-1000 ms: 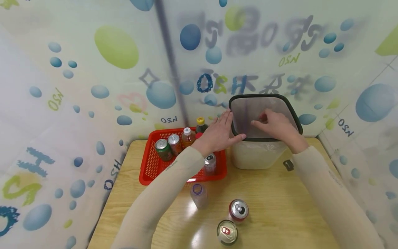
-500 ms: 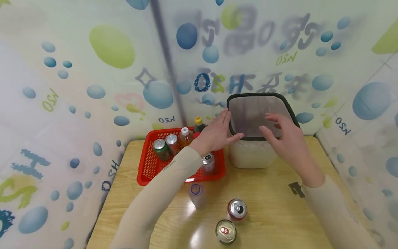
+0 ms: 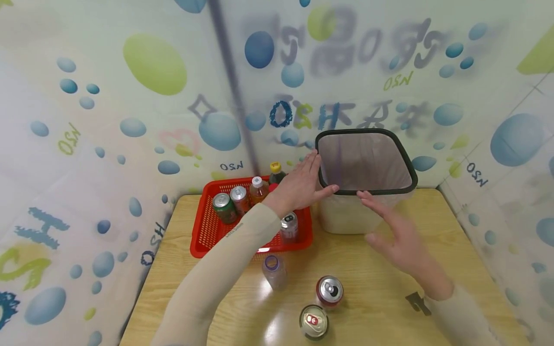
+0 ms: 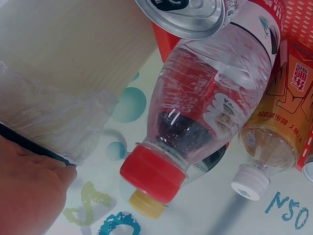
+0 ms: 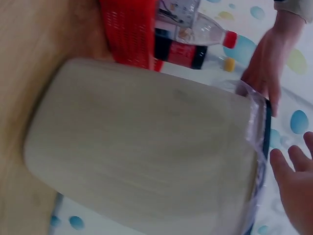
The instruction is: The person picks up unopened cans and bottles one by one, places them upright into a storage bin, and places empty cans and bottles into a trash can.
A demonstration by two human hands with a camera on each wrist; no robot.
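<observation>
A pale bin (image 3: 350, 214) with a black rim (image 3: 368, 192) and a clear liner stands at the back right of the table. My left hand (image 3: 298, 187) rests on the bin's left rim, fingers straight and thumb spread toward the front. In the left wrist view the same hand (image 4: 29, 191) lies over the dark rim. My right hand (image 3: 402, 242), slightly blurred, hovers in front of the bin with loose, spread fingers and holds nothing. In the right wrist view its fingers (image 5: 288, 161) are apart from the rim.
Left of the bin sits a red basket (image 3: 201, 235) with cans and bottles, including a red-capped bottle (image 4: 195, 98). An uncapped clear bottle (image 3: 276, 275), a red-sided can (image 3: 330, 291) and a gold-topped can (image 3: 314, 322) stand upright on the wooden table (image 3: 368, 307) nearer me.
My right hand has moved out of the bin's mouth, down and back toward me, its fingers spreading. My left hand stays on the rim.
</observation>
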